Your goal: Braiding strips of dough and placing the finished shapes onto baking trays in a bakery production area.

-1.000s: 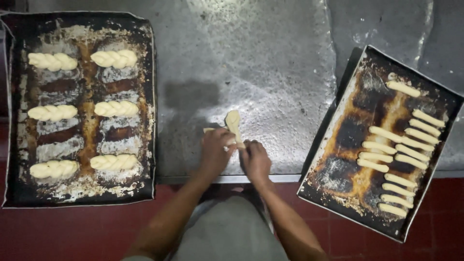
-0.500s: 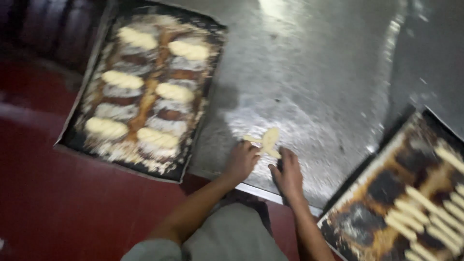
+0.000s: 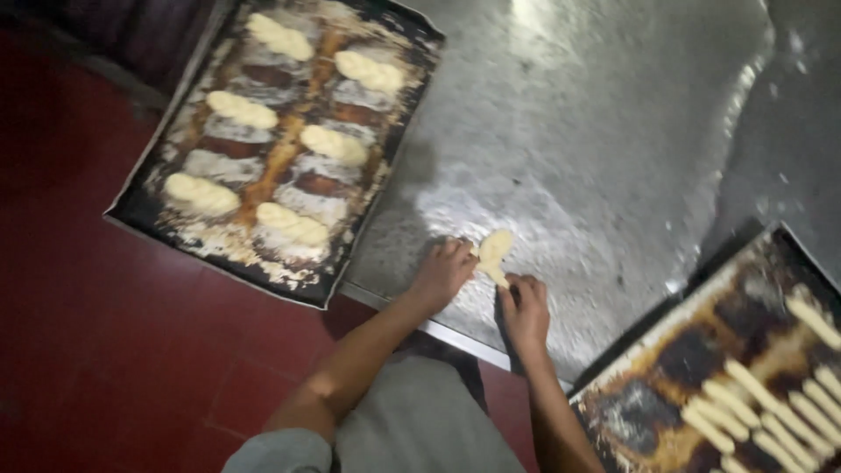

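A pale piece of dough (image 3: pixel 493 254) lies on the steel table (image 3: pixel 596 149) near its front edge. My left hand (image 3: pixel 441 273) grips its left end with bent fingers. My right hand (image 3: pixel 526 308) pinches its lower right end. Both hands touch the dough, which is partly twisted. On the left, a dark floured baking tray (image 3: pixel 149 206) holds several braided dough pieces (image 3: pixel 291 224) in two rows. On the right, a second blackened tray (image 3: pixel 666 412) carries several thin dough sticks (image 3: pixel 753 398) side by side.
The left tray overhangs the table's front edge above a red tiled floor (image 3: pixel 105 342). The table's metal rim (image 3: pixel 438 328) runs between the trays. Flour dusts the steel around the hands.
The view has swung and tilted, so both trays have shifted right and rotated in frame. My hands stay on the dough piece at the table edge, working its ends.
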